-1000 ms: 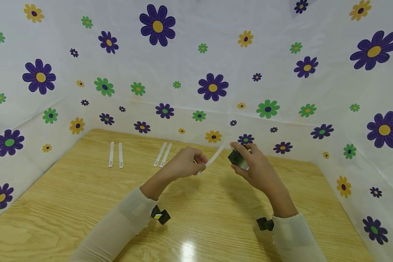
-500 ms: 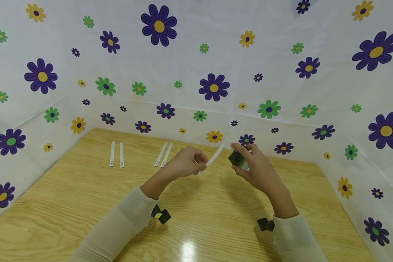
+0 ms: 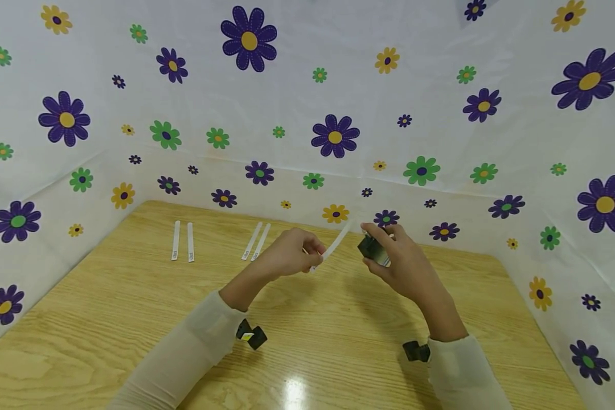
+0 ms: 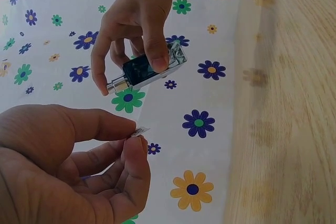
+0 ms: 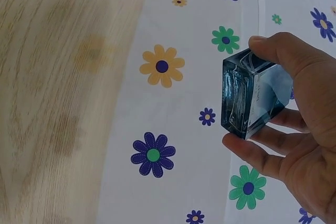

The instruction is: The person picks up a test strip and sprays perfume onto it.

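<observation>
Between the thumb and fingers of my left hand (image 3: 290,254), one end of a white perfume test strip (image 3: 336,241) is pinched. The strip slants up toward the right, slightly bowed; its printed end (image 4: 140,131) shows at the fingertips in the left wrist view. My right hand (image 3: 409,267) grips a bluish glass perfume bottle (image 5: 248,95), tilted in the air just right of the strip. In the left wrist view its silver spray nozzle (image 4: 118,84) points at the left hand, with the index fingertip on it. A small gap separates bottle and strip.
Two pairs of white test strips lie on the wooden table (image 3: 307,353): a left pair (image 3: 175,241) and another pair (image 3: 251,241) near my left forearm. A flower-printed white cloth (image 3: 287,102) walls the back and both sides. Small black cameras sit at both wrists.
</observation>
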`<state>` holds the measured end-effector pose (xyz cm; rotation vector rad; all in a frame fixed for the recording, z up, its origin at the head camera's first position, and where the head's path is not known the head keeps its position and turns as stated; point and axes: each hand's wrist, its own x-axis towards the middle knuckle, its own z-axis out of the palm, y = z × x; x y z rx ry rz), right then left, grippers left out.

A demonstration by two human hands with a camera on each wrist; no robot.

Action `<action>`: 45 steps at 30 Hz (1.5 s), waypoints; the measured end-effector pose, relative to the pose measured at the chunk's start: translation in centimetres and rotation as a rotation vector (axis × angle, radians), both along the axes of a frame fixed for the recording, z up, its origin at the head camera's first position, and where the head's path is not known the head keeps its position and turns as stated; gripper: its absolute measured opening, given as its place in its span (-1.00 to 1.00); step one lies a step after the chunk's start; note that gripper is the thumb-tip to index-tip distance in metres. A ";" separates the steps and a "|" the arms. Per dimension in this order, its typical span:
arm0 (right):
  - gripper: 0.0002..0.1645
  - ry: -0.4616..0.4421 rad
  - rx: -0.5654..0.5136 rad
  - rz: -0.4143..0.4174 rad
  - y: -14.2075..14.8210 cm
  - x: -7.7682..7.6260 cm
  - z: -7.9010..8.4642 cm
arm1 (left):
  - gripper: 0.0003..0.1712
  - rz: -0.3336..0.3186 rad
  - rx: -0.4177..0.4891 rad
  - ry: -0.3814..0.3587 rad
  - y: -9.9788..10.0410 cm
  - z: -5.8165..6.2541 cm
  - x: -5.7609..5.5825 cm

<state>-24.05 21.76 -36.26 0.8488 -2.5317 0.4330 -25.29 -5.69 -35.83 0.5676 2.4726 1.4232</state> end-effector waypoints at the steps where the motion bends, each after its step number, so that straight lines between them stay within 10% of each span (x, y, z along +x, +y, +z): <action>1: -0.12 0.000 0.000 0.000 0.0 0.0 0.0 | -0.90 0.000 0.000 0.000 0.0 0.0 0.0; 45: -0.14 0.007 -0.029 0.004 0.5 0.0 0.2 | -0.89 0.020 0.037 -0.049 -0.2 -0.7 -0.6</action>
